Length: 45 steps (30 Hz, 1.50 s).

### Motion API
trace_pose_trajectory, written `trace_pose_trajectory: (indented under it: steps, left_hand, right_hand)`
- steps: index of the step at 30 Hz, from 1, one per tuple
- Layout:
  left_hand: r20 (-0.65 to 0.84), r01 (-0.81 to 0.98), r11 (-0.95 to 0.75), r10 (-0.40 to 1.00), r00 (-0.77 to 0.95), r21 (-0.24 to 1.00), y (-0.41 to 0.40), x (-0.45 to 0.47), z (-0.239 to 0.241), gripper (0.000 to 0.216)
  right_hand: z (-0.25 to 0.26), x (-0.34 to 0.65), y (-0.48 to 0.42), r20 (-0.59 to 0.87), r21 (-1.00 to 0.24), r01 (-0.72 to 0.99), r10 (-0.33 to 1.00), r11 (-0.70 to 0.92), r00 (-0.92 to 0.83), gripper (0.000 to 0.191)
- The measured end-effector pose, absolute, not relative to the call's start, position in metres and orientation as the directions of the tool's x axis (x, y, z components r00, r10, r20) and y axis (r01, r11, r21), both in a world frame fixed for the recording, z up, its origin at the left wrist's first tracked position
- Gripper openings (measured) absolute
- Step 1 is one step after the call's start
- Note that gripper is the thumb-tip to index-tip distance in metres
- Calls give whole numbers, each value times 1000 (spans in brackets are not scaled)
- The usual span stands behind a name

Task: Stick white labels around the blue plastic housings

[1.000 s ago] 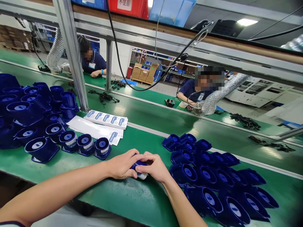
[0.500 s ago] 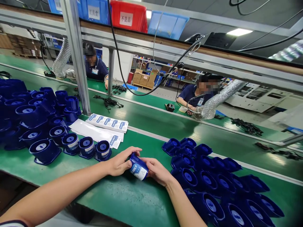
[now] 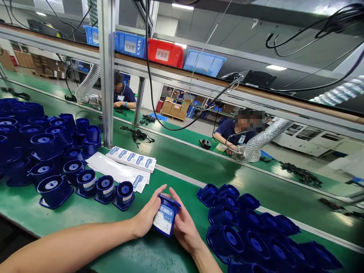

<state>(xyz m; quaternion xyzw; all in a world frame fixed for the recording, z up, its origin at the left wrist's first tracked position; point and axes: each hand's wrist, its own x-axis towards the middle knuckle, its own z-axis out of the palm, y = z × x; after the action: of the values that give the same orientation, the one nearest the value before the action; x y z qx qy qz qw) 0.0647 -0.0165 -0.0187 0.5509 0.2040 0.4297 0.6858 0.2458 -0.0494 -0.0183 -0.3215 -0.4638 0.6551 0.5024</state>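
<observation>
Between my two hands is a dark blue plastic pump housing (image 3: 167, 212), tilted, its blue-and-white label facing me; "5000L/H" can be read on it. My left hand (image 3: 148, 216) presses against its left side, thumb near the label's edge. From the right, my right hand (image 3: 183, 227) wraps round it with the fingers behind, partly hidden. To the left stand a few labelled housings (image 3: 104, 189) in a row, beside label sheets (image 3: 133, 159) and a mostly bare backing strip (image 3: 113, 168). Many similar housings (image 3: 250, 220) are grouped on the right.
A large pile of blue housings (image 3: 42, 144) covers the left of the green bench (image 3: 125, 242). Behind runs a green conveyor (image 3: 182, 151) with black cable bundles (image 3: 138, 134). A metal post (image 3: 107, 76) and overhead shelf with bins (image 3: 165, 53) stand ahead. Two co-workers sit across.
The housing has turned in my hands, so its label now faces me more squarely and upright. My fingers have closed in around both sides. The camera view has tilted up slightly.
</observation>
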Motion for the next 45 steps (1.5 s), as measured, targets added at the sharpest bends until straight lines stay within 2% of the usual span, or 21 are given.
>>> trace_pose_trajectory:
  steps: [2,6,11,19,26,32,35,37,41,45]
  left_hand:
    - [162,-324,30,819,550,946,-18,65,-20,76]
    - [88,-139,-27,888,452,990,-24,66,-23,74]
    - [118,-2,-131,887,448,991,-28,62,-21,71]
    - [286,68,-355,840,460,932,-28,63,-23,62]
    - [261,148,-397,798,543,906,-27,60,-20,71]
    - [259,130,-433,724,639,892,-20,56,-22,78]
    - [239,90,-406,689,685,910,-14,54,-24,100]
    - [224,10,-321,684,694,947,-11,54,-26,112]
    - [196,-175,-105,720,666,979,-7,56,-28,95]
    - [182,-185,-83,761,622,979,-7,57,-27,89]
  right_hand:
    - [-23,249,-47,94,-949,-315,949,-6,-301,84]
    - [-29,255,-46,146,-981,-164,957,107,-250,65]
    - [-23,250,-52,236,-972,-24,957,235,-169,51]
    - [-16,236,-54,253,-965,49,966,256,-54,43]
    - [-13,239,-53,235,-972,-15,971,235,-46,41]
    - [-25,250,-47,178,-981,-80,984,175,-24,46]
    - [-26,254,-44,182,-981,-73,983,180,-17,47]
    - [-24,255,-43,177,-982,-62,984,176,-18,48]
    - [-18,251,-44,169,-985,-35,983,167,-77,51]
    - [-16,245,-46,186,-983,-13,980,186,-73,49]
